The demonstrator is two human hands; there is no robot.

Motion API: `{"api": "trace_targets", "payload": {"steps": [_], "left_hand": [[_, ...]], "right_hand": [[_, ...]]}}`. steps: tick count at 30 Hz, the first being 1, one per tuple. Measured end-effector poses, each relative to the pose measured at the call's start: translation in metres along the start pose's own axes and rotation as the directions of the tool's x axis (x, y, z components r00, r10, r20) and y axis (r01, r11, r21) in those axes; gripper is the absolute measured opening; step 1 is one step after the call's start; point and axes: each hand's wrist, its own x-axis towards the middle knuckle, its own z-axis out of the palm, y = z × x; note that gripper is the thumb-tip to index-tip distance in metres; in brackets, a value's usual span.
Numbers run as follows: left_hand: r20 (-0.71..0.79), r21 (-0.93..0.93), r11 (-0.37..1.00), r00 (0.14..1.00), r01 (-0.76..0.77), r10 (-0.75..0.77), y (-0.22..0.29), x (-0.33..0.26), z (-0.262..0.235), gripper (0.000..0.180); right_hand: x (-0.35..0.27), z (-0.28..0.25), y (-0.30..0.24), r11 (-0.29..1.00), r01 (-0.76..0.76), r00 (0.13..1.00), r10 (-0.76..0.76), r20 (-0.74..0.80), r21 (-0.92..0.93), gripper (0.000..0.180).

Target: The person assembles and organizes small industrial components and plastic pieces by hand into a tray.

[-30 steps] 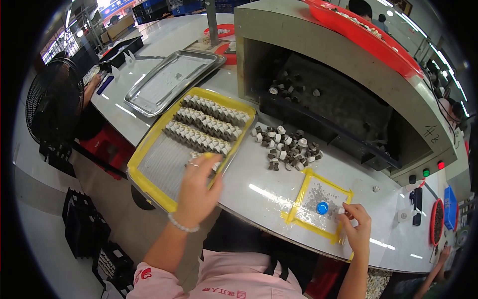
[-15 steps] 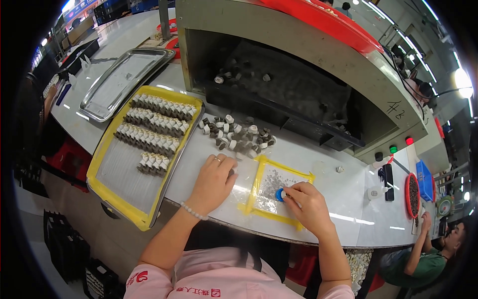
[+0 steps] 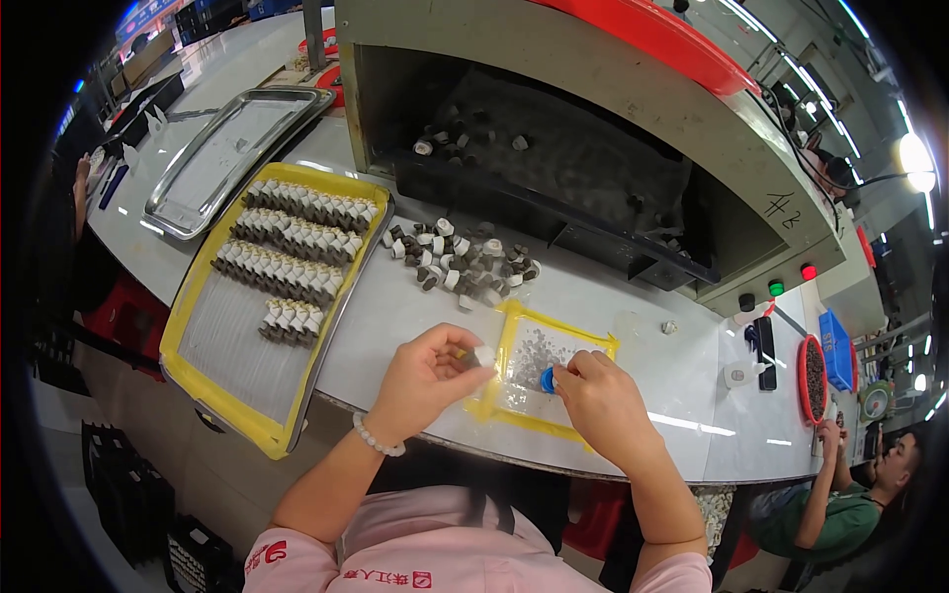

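Between the thumb and fingers of my left hand (image 3: 423,383) is a small white-and-dark cylindrical part (image 3: 481,357), held raised just left of a yellow-taped square (image 3: 506,346). My right hand (image 3: 603,405) pinches a small blue round piece (image 3: 547,381) at the square's middle, low over the surface. Many tiny clear bits (image 3: 534,348) lie scattered inside the tape. Beyond my left hand spreads a loose pile of white-and-black parts (image 3: 450,265). To the left, a yellow-edged tray (image 3: 237,366) carries several rows of similar parts (image 3: 277,265).
A metal cabinet (image 3: 583,74) with a black trough (image 3: 474,203) stands behind the pile. An empty metal tray (image 3: 232,158) lies at far left. Toward the right are a small white bottle (image 3: 738,375), a red basket (image 3: 813,381), a blue bin (image 3: 836,351) and a seated person (image 3: 840,509).
My left hand has lifted off the table and turned, now showing a part in its fingertips. My right hand stays by the taped square with the blue piece. The view has shifted slightly.
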Motion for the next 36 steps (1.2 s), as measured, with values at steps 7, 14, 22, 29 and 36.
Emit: {"api": "trace_targets", "payload": {"steps": [7, 14, 22, 29, 36], "left_hand": [[0.147, -0.517, 0.83, 0.977, 0.21, -0.155, -0.014, -0.012, 0.02, 0.029], [0.216, -0.541, 0.793, 0.958, 0.28, -0.191, -0.019, -0.014, 0.032, 0.028], [0.245, -0.532, 0.788, 0.947, 0.309, -0.207, -0.021, -0.013, 0.031, 0.026], [0.255, -0.534, 0.789, 0.947, 0.304, -0.193, -0.023, -0.013, 0.03, 0.025], [0.234, -0.532, 0.795, 0.953, 0.291, -0.192, -0.023, -0.015, 0.03, 0.024]], "right_hand": [[-0.008, 0.003, 0.003, 0.97, -0.048, 0.989, 0.08, -0.126, 0.239, 0.018], [-0.026, 0.011, 0.004, 0.687, -0.182, 0.93, 0.353, -0.104, 0.704, 0.026], [-0.026, 0.018, -0.006, 0.364, -0.125, 0.911, 0.41, -0.038, 0.923, 0.027], [-0.023, 0.018, -0.009, 0.37, -0.116, 0.942, 0.336, -0.016, 0.922, 0.027], [-0.019, 0.017, -0.016, 0.444, -0.108, 0.947, 0.319, -0.045, 0.89, 0.027]]}}
